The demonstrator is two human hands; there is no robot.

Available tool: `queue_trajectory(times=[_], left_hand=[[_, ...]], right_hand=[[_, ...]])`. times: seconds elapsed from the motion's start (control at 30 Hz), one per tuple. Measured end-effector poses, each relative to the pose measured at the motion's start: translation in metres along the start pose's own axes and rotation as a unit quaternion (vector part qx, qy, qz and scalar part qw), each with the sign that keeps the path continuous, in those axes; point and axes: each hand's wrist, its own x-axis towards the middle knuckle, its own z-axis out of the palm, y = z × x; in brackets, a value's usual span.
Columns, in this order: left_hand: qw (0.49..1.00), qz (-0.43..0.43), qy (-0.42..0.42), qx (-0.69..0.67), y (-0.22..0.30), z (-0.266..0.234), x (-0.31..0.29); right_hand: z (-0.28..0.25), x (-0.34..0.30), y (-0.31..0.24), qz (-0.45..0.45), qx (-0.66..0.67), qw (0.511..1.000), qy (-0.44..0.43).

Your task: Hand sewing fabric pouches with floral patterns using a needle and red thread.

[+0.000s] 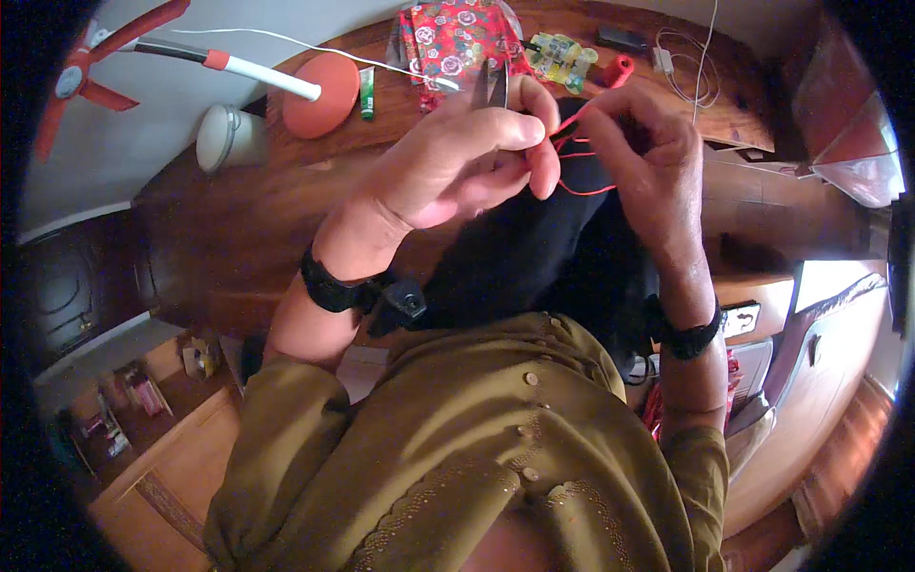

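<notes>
A thin red cord [589, 194] runs between my two hands in loose loops above my dark-clothed lap. My left hand [457, 157] is closed, with thumb and fingertips pinching the cord. My right hand [658, 157] pinches another part of it between thumb and forefinger, just to the right. Dark pointed blades [496, 88], like those of scissors, show behind the left fingers; whether that hand holds them I cannot tell. Beyond the hands, a red spool [620, 71] lies on the wooden table [705, 105].
Red floral fabric [448, 48] lies at the table's far side, beside a yellow-green patterned packet [562, 59]. A fan [319, 95] with an orange base and a green-white tube [367, 92] are at the left. A white cable [691, 81] coils at the right. A white bucket [229, 138] stands left.
</notes>
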Motion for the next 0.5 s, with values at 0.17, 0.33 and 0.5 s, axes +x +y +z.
queue_trajectory(times=[0.17, 0.33, 0.5], left_hand=[[0.999, -0.011, -0.035, -0.039, -0.005, -0.009, 0.002], [0.999, 0.024, -0.046, 0.004, 0.008, -0.021, -0.014], [0.984, 0.142, 0.097, 0.048, 0.027, -0.032, -0.044]], right_hand=[[-0.024, 0.004, 0.011, -0.115, -0.208, 0.961, 0.142], [-0.057, 0.000, 0.030, -0.089, -0.248, 0.941, 0.211], [-0.073, -0.009, 0.042, -0.023, -0.241, 0.941, 0.237]])
